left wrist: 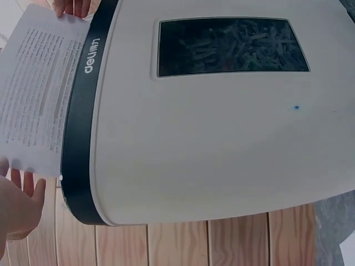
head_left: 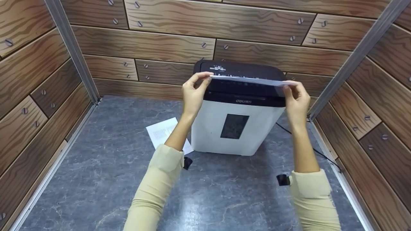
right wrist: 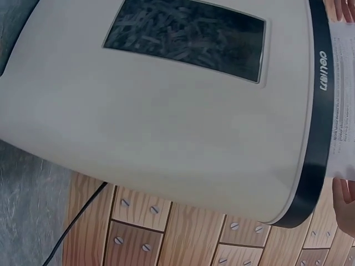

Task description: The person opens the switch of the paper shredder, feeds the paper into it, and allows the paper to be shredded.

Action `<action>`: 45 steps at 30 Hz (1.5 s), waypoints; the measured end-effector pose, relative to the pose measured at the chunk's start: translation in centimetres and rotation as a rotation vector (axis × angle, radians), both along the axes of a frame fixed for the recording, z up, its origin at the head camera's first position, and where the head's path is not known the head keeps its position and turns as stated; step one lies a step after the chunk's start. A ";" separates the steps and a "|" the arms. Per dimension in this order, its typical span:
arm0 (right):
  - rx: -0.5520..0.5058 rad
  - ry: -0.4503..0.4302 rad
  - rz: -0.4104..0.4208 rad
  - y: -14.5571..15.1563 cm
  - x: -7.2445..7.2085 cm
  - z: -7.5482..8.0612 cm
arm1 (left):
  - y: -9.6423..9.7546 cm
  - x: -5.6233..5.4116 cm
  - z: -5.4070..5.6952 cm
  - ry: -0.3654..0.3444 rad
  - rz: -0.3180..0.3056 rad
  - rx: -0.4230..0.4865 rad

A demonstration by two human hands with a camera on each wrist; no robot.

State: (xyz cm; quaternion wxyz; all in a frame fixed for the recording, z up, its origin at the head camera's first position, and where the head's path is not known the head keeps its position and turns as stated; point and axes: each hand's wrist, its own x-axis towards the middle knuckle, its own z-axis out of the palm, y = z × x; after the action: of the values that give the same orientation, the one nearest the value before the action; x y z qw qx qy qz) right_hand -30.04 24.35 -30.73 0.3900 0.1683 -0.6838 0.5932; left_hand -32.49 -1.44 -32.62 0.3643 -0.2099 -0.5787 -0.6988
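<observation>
Between my two hands a printed sheet of paper (head_left: 247,80) stretches above the top of a paper shredder (head_left: 205,128), white below with a black lid. My left hand (head_left: 195,94) pinches the sheet's left edge between thumb and fingers. At the opposite edge my right hand (head_left: 297,99) pinches it the same way. Lines of print cover the sheet (left wrist: 41,91) in the left wrist view, where its lower edge lies along the shredder's black top band (left wrist: 83,133). Whether that edge is inside the slot is hidden. Paper shreds show behind the shredder's dark window (right wrist: 188,33).
Another printed sheet (head_left: 163,130) lies on the grey marbled floor (head_left: 106,179), left of the shredder and partly behind my left forearm. A black power cord (head_left: 316,150) runs along the floor at the right. Wood-patterned walls (head_left: 160,41) surround the space on three sides.
</observation>
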 end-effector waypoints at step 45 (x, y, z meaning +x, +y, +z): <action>0.437 -0.161 -0.262 3.0 -3.8 -4.3 | -0.1 -1.0 -2.6 -0.271 0.382 -0.876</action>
State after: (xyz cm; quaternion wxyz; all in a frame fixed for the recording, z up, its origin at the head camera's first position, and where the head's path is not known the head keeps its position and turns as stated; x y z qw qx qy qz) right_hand -33.82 27.30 -35.06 0.3622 0.1109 -0.8406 0.3873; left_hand -33.53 -1.52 -35.17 0.2850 -0.1408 -0.8882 -0.3316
